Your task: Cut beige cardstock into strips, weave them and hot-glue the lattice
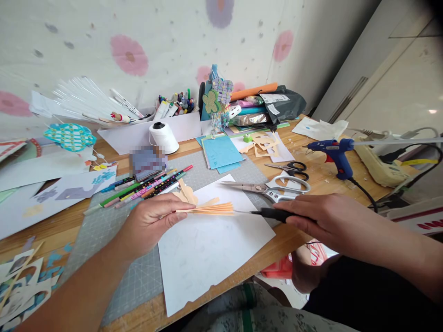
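Observation:
My left hand (152,221) pinches one end of a pleated orange paper (212,209) between thumb and fingers. Its folds fan out toward the right. Behind it, a pale orange cut-out paper shape (187,192) sticks up by my fingertips. My right hand (318,213) grips a black-handled tool (273,214) with a thin metal tip. That tip points left and meets or nearly meets the fan's free edge; its exact kind I cannot make out. Under both hands lies a white sheet of paper (211,258). Large silver scissors (266,187) rest just beyond the tool.
A blue glue gun (335,154) stands at right with its cord. Small black scissors (292,169), blue paper (223,151), pens (148,186) and a white thread spool (164,138) lie behind the hands. Paper scraps (26,286) cover the lower left, beside a grey cutting mat (114,258).

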A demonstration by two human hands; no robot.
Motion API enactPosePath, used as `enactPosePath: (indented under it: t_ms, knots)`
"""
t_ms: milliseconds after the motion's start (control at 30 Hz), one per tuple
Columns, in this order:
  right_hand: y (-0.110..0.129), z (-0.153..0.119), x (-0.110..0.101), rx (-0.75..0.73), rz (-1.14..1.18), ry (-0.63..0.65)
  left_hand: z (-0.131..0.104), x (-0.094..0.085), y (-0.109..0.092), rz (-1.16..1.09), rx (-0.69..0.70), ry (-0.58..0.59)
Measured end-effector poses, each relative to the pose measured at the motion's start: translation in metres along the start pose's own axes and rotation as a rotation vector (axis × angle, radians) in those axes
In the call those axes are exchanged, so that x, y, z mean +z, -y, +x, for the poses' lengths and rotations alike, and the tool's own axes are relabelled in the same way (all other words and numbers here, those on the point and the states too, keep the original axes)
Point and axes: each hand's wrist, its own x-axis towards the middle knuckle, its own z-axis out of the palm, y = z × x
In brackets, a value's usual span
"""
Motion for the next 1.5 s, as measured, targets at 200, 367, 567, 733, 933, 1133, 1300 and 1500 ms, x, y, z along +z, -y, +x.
enactPosePath:
  t_ms: [200,367,567,733,933,1133,1300,1500]
  knots:
    - [0.009,0.011,-0.015,0.201,0.647,0.067,-0.010,0.012,-0.012,-0.038,0.011,-0.231]
    - [0.054,0.032,0.010,0.393,1.331,-0.045,-0.014,0.029,-0.034,0.002,0.109,-0.289]
    - [0.076,0.051,0.026,0.407,1.491,-0.211,-0.016,0.036,-0.041,0.013,0.133,-0.192]
    - [0.077,0.061,0.023,0.352,1.293,-0.169,-0.014,0.033,-0.047,-0.200,-0.091,0.144]
    - [0.083,0.068,0.026,0.263,1.131,-0.043,-0.009,0.042,-0.056,-0.299,-0.412,0.169]
    - [0.084,0.068,0.034,0.312,1.296,-0.071,-0.011,0.047,-0.055,-0.572,-0.550,0.169]
    - [0.085,0.068,0.035,0.296,1.364,-0.094,-0.012,0.049,-0.054,-0.590,-0.517,0.141]
    - [0.089,0.069,0.031,0.330,1.379,-0.090,-0.014,0.050,-0.056,-0.469,-0.449,0.244]
